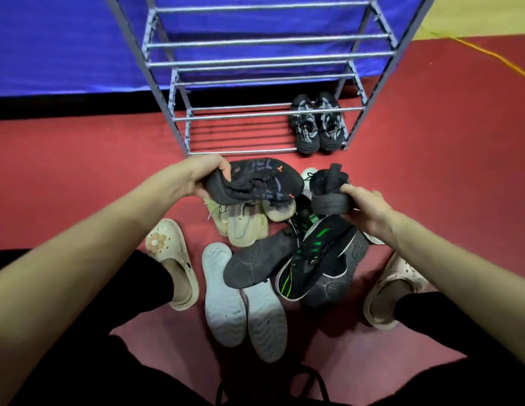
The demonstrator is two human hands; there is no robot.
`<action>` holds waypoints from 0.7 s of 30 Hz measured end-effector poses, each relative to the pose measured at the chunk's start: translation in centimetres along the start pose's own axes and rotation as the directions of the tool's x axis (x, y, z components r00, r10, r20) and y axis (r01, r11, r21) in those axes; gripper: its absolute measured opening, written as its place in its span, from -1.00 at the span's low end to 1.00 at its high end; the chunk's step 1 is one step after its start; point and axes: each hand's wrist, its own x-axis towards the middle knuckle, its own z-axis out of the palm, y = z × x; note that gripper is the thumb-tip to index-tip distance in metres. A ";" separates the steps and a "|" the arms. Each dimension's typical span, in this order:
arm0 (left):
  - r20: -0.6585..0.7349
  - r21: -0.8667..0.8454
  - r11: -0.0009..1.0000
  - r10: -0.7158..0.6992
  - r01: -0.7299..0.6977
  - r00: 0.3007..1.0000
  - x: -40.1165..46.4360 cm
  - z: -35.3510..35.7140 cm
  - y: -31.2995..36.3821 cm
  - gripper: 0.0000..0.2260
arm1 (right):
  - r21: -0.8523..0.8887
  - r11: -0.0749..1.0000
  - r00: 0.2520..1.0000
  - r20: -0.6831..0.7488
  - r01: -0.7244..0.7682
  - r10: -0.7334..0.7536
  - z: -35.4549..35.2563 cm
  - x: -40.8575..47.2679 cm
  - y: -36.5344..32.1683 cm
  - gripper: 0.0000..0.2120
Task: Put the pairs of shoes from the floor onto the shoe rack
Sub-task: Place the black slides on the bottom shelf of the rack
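Observation:
My left hand (pixel 204 174) grips the heel of a black knit shoe with orange marks (pixel 264 180), held on its side above the pile. In my right hand (pixel 365 205) is the matching black shoe (pixel 328 189), gripped by its sole with the toe pointing away. Below them several shoes lie heaped on the red floor: a beige pair (pixel 243 222), a black pair with green stripes (pixel 314 256), and a white pair (pixel 240 300) sole-up. The grey metal shoe rack (pixel 255 112) stands just beyond, with a black-and-white pair (pixel 317 123) at the right end of its lowest shelf.
My feet in cream clogs (pixel 172 259) (pixel 393 288) flank the pile. A blue sheet (pixel 65 48) hangs behind the rack. The rack's upper shelves hold nothing, and the bottom shelf has room left of the parked pair.

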 end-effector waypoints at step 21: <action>0.070 -0.599 0.784 -0.153 0.164 0.986 8.1 -4.2 -4.6 -0.93 | -0.078 0.996 0.992 0.119 0.053 -0.044 12.7 7.1 0.2 -0.91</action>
